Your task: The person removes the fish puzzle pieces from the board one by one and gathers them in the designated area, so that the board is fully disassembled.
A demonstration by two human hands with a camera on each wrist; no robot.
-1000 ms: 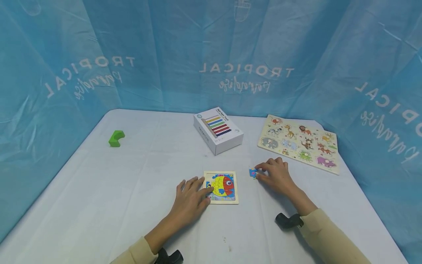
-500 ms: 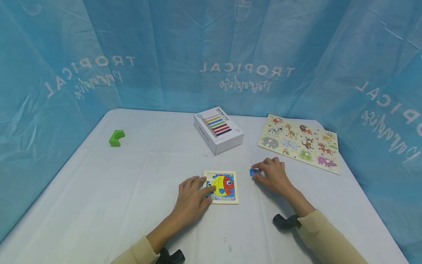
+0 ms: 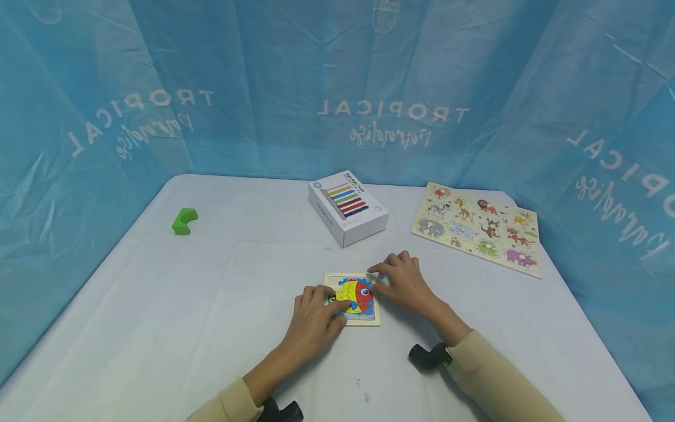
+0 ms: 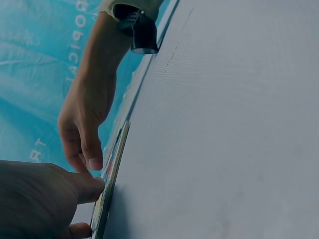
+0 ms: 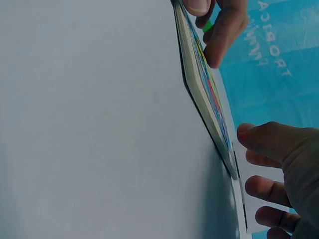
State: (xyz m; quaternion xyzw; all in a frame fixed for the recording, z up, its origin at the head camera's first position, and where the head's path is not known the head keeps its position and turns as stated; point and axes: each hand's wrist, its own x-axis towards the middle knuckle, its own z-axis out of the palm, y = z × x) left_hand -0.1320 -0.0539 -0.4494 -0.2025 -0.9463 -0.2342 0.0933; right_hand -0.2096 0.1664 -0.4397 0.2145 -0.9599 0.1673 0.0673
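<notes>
A small square wooden jigsaw puzzle (image 3: 360,300) of a yellow and red fish lies flat at the middle of the table in the head view. My left hand (image 3: 314,321) rests on its left side, fingertips over the picture and the frame. My right hand (image 3: 403,284) is at the puzzle's upper right corner, thumb and index finger close together. Between them a blurred greyish puzzle piece (image 3: 382,279) shows in part. In the right wrist view the right thumb (image 5: 254,134) stands beside the puzzle's edge (image 5: 199,84), with no piece to be made out there.
Behind the puzzle stands a white box (image 3: 348,208) with coloured bead rows printed on it. An animal peg puzzle board (image 3: 477,228) lies at the back right, and a green curved block (image 3: 183,221) at the far left. Blue curtains hang round the white table (image 3: 237,281).
My right hand, which pinched the blue puzzle piece right of the puzzle, has moved left to its upper right corner. My left hand has shifted slightly right over the picture.
</notes>
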